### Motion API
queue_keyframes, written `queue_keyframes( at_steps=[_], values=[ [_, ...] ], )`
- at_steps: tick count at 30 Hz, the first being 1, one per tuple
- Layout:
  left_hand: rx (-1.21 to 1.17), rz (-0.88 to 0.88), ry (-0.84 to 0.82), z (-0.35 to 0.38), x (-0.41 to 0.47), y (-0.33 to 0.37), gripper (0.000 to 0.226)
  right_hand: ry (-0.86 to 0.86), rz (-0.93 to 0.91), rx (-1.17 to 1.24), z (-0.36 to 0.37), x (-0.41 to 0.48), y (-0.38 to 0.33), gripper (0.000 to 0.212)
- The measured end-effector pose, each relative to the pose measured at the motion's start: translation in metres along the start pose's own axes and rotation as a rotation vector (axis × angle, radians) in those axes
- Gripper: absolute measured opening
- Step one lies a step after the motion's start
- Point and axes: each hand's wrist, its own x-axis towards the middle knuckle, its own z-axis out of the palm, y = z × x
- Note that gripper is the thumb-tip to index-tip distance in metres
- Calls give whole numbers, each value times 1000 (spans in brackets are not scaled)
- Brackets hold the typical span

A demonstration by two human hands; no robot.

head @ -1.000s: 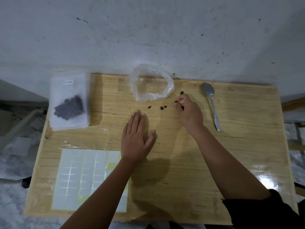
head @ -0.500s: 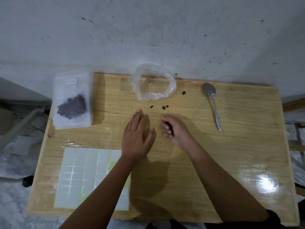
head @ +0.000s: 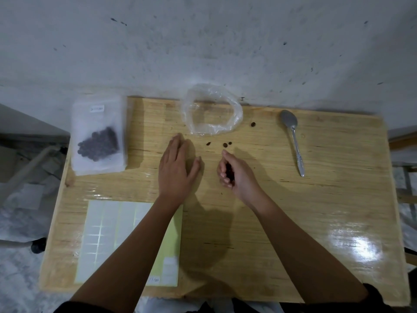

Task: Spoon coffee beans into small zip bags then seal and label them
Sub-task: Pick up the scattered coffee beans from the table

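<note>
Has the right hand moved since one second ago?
Yes. The right hand has pulled back toward the person, away from the clear plastic bag, and now sits curled around beans beside the left hand.

A plain home corner set up for small packing work. A varnished wooden desk (head: 316,199) stands against a rough, speckled white wall (head: 203,41) at 12 o'clock. A sheet of blank labels (head: 108,240) lies at 7 o'clock, a spoon (head: 293,141) at 2 o'clock.
</note>
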Motion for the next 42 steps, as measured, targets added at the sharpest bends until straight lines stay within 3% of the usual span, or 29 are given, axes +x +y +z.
queue_keyframes(
  at_steps=[9,17,23,30,32,35,40,42],
  values=[
    [95,-61,-36,10,9,10,68,479,-215,-261,-40,14,-45,45],
    [75,-68,-41,8,9,14,68,529,-426,-694,-63,40,-54,17],
    [59,-66,-31,6,8,16,69,525,-355,-947,-64,48,-58,19],
    [43,-70,-41,5,8,15,70,582,-242,-1073,-59,52,-59,18],
    [38,-72,-40,4,8,15,70,536,-247,-992,-58,51,-61,16],
    [42,-73,-45,5,9,15,69,438,-177,-623,-51,41,-63,6],
    [39,-61,-36,5,7,13,65,255,7,82,-29,17,-40,22],
    [37,-41,-31,4,7,11,64,203,22,259,-20,8,-27,24]
  ],
)
